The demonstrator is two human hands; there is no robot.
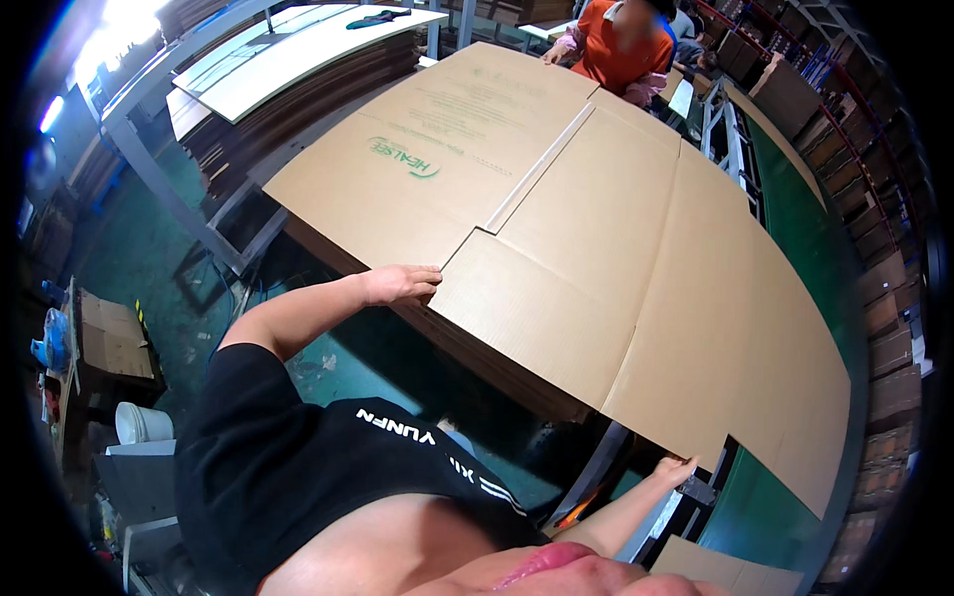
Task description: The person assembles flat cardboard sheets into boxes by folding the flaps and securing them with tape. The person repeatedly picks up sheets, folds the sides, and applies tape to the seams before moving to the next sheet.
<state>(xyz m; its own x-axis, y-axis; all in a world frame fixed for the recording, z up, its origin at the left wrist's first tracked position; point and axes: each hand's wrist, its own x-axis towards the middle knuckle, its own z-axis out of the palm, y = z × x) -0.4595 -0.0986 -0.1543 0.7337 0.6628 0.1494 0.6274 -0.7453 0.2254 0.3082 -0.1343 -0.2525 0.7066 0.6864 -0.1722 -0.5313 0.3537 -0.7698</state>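
Observation:
A large brown cardboard sheet (566,298) with creases and a stepped cut edge lies across a stack of cardboard (497,372). Along this cut shows a pale strip (542,164). To its left is another flat cardboard piece (397,149) with green print. My left hand (402,284) is closed on the near edge, right where the two pieces meet, its fingertips partly hidden. Farther right, my right hand (678,469) grips the sheet's near edge, the thumb side uppermost and the other fingers out of sight beneath it.
Across the sheet stands a person in an orange top (621,50), a hand on the far edge. At right runs a green conveyor belt (755,507). More stacked boards (298,74) stand back left. A white bucket (144,423) sits at the left.

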